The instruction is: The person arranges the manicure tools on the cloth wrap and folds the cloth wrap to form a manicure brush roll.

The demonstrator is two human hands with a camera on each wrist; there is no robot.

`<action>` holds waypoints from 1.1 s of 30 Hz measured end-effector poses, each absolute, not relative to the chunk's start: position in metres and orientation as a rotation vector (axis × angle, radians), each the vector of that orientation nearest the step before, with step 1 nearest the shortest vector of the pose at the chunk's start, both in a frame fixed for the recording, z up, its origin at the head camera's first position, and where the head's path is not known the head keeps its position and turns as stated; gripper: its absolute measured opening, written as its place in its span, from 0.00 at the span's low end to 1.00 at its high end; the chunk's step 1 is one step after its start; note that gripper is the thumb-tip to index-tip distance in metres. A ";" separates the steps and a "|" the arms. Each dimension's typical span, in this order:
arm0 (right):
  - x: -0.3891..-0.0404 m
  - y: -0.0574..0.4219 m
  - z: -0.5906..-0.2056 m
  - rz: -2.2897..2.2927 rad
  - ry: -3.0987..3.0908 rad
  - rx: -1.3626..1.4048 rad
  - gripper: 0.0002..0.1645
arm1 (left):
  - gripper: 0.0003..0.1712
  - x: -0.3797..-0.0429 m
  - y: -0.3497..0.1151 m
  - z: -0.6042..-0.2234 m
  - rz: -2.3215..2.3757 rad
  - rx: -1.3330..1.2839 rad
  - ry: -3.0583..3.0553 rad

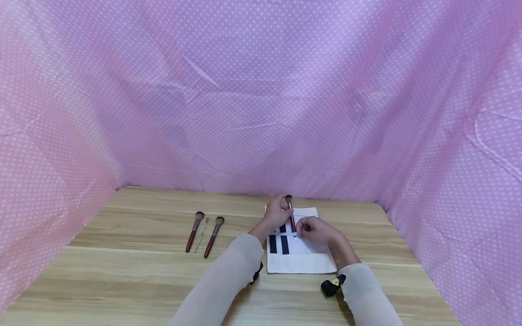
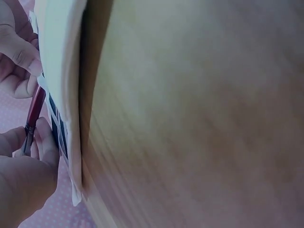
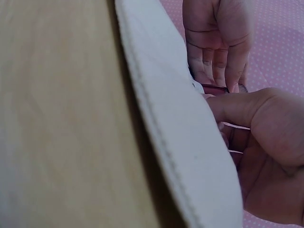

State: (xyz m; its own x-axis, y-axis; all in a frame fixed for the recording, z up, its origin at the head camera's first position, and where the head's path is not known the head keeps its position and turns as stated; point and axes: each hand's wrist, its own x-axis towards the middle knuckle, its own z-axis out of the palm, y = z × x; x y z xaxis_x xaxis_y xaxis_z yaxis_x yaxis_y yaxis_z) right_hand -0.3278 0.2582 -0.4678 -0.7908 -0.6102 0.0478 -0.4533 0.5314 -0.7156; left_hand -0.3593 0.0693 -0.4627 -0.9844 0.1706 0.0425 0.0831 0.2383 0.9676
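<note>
A white fabric brush roll (image 1: pixel 302 263) with dark stripes and a thin elastic band (image 1: pixel 281 234) lies unfolded on the table. My left hand (image 1: pixel 277 212) pinches a makeup brush (image 1: pixel 292 224) near its metal collar, bristles toward the far edge. The brush's dark red handle points down at the band, and its lower end is hidden there. Close by, my right hand (image 1: pixel 317 230) pinches the white band beside the handle. In the left wrist view, the red handle (image 2: pixel 36 107) runs between both hands. The right wrist view shows only a short piece of the brush (image 3: pixel 214 89).
Left of the roll, two more makeup brushes (image 1: pixel 191 235) with red handles lie on the wooden table (image 1: pixel 122 271). A thin metal tool (image 1: pixel 201 235) rests between them. Pink dotted cloth (image 1: pixel 253 136) hangs around the table's back and sides.
</note>
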 end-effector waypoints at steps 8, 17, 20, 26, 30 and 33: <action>-0.327 0.257 -0.467 -1.121 2.552 -0.903 0.15 | 0.35 -0.359 0.069 -0.463 1.842 0.272 2.425; -0.327 0.256 -0.468 -1.151 2.537 -0.867 0.14 | 0.30 -0.359 0.069 -0.463 1.753 0.302 2.520; -0.328 0.256 -0.468 -1.151 2.535 -0.868 0.14 | 0.26 -0.359 0.069 -0.463 1.742 0.299 2.529; -0.327 0.256 -0.466 -1.125 2.558 -0.844 0.13 | 0.24 -0.360 0.066 -0.464 1.711 0.307 2.520; -0.326 0.256 -0.466 -1.132 2.560 -0.846 0.13 | 0.23 -0.361 0.063 -0.464 1.712 0.310 2.485; -0.326 0.256 -0.465 -1.137 2.555 -0.848 0.12 | 0.23 -0.361 0.062 -0.465 1.696 0.318 2.467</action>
State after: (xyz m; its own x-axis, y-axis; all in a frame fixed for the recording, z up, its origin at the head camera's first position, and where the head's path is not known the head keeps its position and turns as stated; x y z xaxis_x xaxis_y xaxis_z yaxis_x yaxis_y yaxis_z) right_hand -0.3255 0.2557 -0.4655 -0.8096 -0.5860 0.0328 -0.4166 0.5345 -0.7354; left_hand -0.3614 0.0619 -0.4646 -0.9692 0.2459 0.0118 0.0990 0.3457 0.9331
